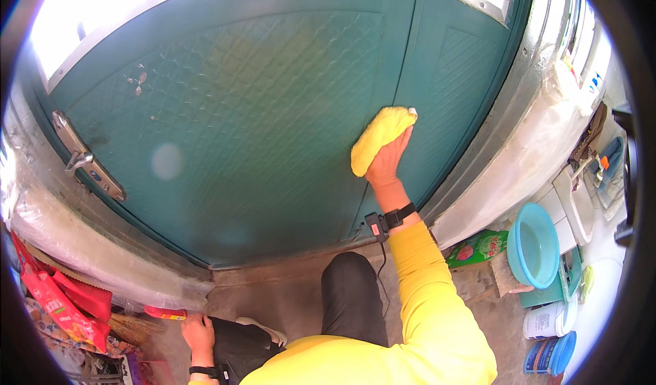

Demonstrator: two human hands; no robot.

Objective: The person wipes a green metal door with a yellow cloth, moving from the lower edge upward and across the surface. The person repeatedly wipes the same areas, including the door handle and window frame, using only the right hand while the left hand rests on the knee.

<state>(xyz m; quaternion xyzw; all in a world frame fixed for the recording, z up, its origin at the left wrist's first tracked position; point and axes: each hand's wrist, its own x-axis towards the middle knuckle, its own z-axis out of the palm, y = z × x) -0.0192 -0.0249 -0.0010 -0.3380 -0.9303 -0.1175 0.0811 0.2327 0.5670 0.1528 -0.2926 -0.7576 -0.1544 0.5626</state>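
My right hand [390,157] holds a folded yellow cloth [380,136] flat against a green door [256,129]. The cloth lies by the vertical seam between the wide leaf and the narrow right-hand leaf [461,82]. My left hand [198,332] is low at the left, on my bent knee, its fingers curled. A red and yellow package [165,313] shows right beside its fingertips; whether the hand grips it cannot be told. Far to the left on the door sits a metal lever handle with a lock plate [89,157]. Pale marks [138,80] spot the upper left of the panel.
Plastic-wrapped padding [92,241] lines the left door frame, with red bags [66,303] and a straw broom [133,328] below. At the right stand a blue basin [533,246], a green bag [477,247], a white bucket [548,319] and a blue-lidded tub [548,354].
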